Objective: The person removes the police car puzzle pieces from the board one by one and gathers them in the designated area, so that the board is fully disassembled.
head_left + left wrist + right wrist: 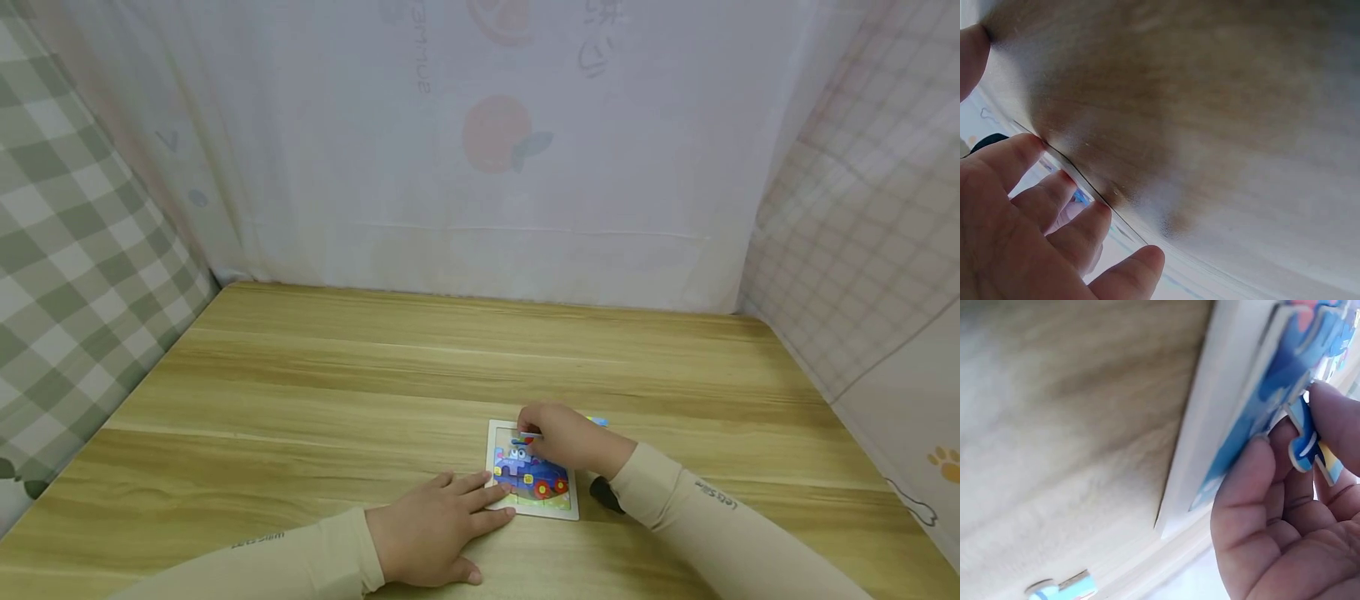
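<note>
A small jigsaw puzzle in a white frame (pixel 555 514) lies on the wooden table, showing a blue vehicle with red flower-like wheels. My right hand (pixel 573 437) is over its upper part; in the right wrist view the right hand (pixel 1297 531) pinches a blue and yellow puzzle piece (pixel 1305 447) between thumb and fingers, just above the frame (pixel 1200 425). The left hand (pixel 431 529) lies spread with its fingertips on the frame's left side. In the left wrist view the left hand (pixel 1041 231) has straight, parted fingers along the frame's edge.
A loose puzzle piece (pixel 597 421) lies on the table beyond the right hand, also seen as a light blue piece (pixel 1066 589) in the right wrist view. A black object (pixel 604 495) sits right of the frame, partly under the right forearm. Cloth curtains (pixel 480 250) surround the table.
</note>
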`<move>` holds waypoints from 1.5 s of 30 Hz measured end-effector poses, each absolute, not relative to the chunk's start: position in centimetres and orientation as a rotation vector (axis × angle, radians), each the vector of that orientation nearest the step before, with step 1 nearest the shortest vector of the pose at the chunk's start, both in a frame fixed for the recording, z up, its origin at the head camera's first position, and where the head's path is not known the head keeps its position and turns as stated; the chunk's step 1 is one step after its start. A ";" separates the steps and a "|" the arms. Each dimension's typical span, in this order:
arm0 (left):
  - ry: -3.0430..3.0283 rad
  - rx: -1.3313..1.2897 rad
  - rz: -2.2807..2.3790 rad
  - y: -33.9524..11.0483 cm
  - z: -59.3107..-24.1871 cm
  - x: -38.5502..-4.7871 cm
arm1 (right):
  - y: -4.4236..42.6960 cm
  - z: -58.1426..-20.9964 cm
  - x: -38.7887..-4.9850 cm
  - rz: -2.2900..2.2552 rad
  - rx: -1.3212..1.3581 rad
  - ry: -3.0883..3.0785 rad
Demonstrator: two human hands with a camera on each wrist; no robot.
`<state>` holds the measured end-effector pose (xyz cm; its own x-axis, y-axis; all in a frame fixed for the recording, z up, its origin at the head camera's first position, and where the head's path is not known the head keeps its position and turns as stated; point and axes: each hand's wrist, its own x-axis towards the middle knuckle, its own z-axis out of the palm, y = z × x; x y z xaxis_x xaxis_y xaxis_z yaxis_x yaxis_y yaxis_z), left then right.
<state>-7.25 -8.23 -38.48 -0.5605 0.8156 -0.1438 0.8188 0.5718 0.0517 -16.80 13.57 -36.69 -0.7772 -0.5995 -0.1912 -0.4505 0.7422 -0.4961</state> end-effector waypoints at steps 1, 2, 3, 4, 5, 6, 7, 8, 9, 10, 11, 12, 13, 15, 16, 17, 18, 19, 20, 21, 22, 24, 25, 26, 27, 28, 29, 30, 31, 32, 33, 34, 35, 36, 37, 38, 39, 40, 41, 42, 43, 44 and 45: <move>2.649 1.389 -0.031 -8.2 -38.5 -7.3 | 13.6 -36.7 -16.8 -0.614 -0.812 2.601; 2.652 1.391 -0.032 -8.2 -38.5 -7.2 | 13.5 -36.7 -16.8 -0.613 -0.814 2.597; 2.655 1.393 -0.033 -8.2 -38.5 -7.2 | 13.5 -36.7 -16.8 -0.614 -0.818 2.593; 2.659 1.395 -0.034 -8.2 -38.5 -7.2 | 13.5 -36.7 -16.8 -0.614 -0.824 2.590; 2.661 1.397 -0.036 -8.3 -38.5 -7.2 | 13.5 -36.6 -16.8 -0.614 -0.830 2.587; 2.662 1.397 -0.036 -8.3 -38.5 -7.2 | 13.5 -36.6 -16.9 -0.613 -0.839 2.584; 2.662 1.397 -0.036 -8.3 -38.5 -7.2 | 13.5 -36.6 -16.9 -0.610 -0.847 2.582; 2.663 1.397 -0.037 -8.3 -38.5 -7.2 | 13.5 -36.6 -16.9 -0.606 -0.852 2.582; 2.662 1.396 -0.036 -8.3 -38.4 -7.2 | 13.5 -36.6 -16.9 -0.602 -0.855 2.582; 2.663 1.397 -0.035 -8.3 -38.4 -7.2 | 13.5 -36.6 -16.9 -0.598 -0.856 2.582; 2.663 1.398 -0.035 -8.3 -38.4 -7.2 | 13.5 -36.6 -16.9 -0.595 -0.856 2.581; 2.664 1.398 -0.034 -8.3 -38.4 -7.2 | 13.5 -36.6 -16.9 -0.592 -0.855 2.580; 2.665 1.400 -0.033 -8.2 -38.4 -7.2 | 13.5 -36.6 -16.9 -0.592 -0.851 2.578; 2.670 1.402 -0.032 -8.2 -38.4 -7.2 | 13.5 -36.6 -16.9 -0.590 -0.840 2.575; 2.671 1.403 -0.033 -8.3 -38.5 -7.2 | 13.5 -36.6 -16.9 -0.589 -0.835 2.574; 2.670 1.402 -0.032 -8.3 -38.5 -7.2 | 13.5 -36.6 -16.9 -0.587 -0.829 2.574; 2.670 1.402 -0.032 -8.3 -38.5 -7.2 | 13.5 -36.6 -16.9 -0.585 -0.824 2.574; 2.668 1.401 -0.031 -8.3 -38.5 -7.2 | 13.5 -36.6 -16.9 -0.584 -0.825 2.574; 2.666 1.399 -0.030 -8.3 -38.5 -7.2 | 13.5 -36.6 -16.9 -0.581 -0.828 2.574; 2.663 1.397 -0.028 -8.3 -38.5 -7.2 | 13.5 -36.6 -16.9 -0.583 -0.835 2.572; 2.660 1.395 -0.026 -8.3 -38.5 -7.2 | 13.5 -36.6 -16.9 -0.584 -0.842 2.570; 2.654 1.390 -0.023 -8.2 -38.5 -7.3 | 13.6 -36.7 -17.0 -0.582 -0.867 2.565; 2.651 1.388 -0.021 -8.2 -38.5 -7.3 | 13.6 -36.7 -17.0 -0.585 -0.875 2.560; 2.650 1.387 -0.021 -8.2 -38.5 -7.3 | 13.6 -36.7 -17.1 -0.586 -0.883 2.555; 2.648 1.385 -0.020 -8.2 -38.5 -7.3 | 13.6 -36.7 -17.1 -0.590 -0.884 2.550; 2.647 1.383 -0.021 -8.2 -38.5 -7.3 | 13.6 -36.7 -17.1 -0.591 -0.879 2.547; 2.649 1.384 -0.022 -8.2 -38.5 -7.3 | 13.6 -36.7 -17.1 -0.593 -0.875 2.544; 2.651 1.384 -0.023 -8.2 -38.5 -7.3 | 13.6 -36.7 -17.1 -0.594 -0.869 2.542; 2.653 1.385 -0.024 -8.2 -38.5 -7.2 | 13.5 -36.7 -17.1 -0.596 -0.865 2.539; 2.657 1.387 -0.024 -8.2 -38.5 -7.2 | 13.5 -36.7 -17.1 -0.594 -0.865 2.538; 2.658 1.388 -0.024 -8.2 -38.5 -7.2 | 13.5 -36.7 -17.1 -0.594 -0.862 2.535; 2.661 1.390 -0.025 -8.2 -38.5 -7.2 | 13.5 -36.7 -17.1 -0.590 -0.862 2.535; 2.663 1.391 -0.023 -8.2 -38.5 -7.2 | 13.5 -36.7 -17.1 -0.588 -0.865 2.533; 2.663 1.392 -0.024 -8.2 -38.5 -7.2 | 13.5 -36.7 -17.1 -0.585 -0.867 2.531; 2.663 1.393 -0.024 -8.2 -38.5 -7.2 | 13.4 -36.7 -17.1 -0.588 -0.868 2.527; 2.663 1.395 -0.024 -8.2 -38.5 -7.2 | 13.4 -36.7 -17.1 -0.589 -0.868 2.523; 2.662 1.394 -0.022 -8.2 -38.5 -7.2 | 13.4 -36.7 -17.1 -0.592 -0.870 2.518; 2.661 1.394 -0.023 -8.2 -38.5 -7.2 | 13.4 -36.6 -17.1 -0.595 -0.874 2.514; 2.658 1.393 -0.021 -8.2 -38.5 -7.2 | 13.5 -36.6 -17.1 -0.600 -0.879 2.509; 2.654 1.388 -0.020 -8.2 -38.5 -7.2 | 13.5 -36.7 -17.1 -0.606 -0.885 2.504; 2.655 1.388 -0.019 -8.2 -38.5 -7.2 | 13.5 -36.7 -17.1 -0.613 -0.889 2.499; 2.659 1.390 -0.022 -8.2 -38.5 -7.2 | 13.5 -36.7 -17.1 -0.621 -0.893 2.495; 2.662 1.392 -0.025 -8.2 -38.5 -7.2 | 13.5 -36.7 -17.1 -0.627 -0.897 2.491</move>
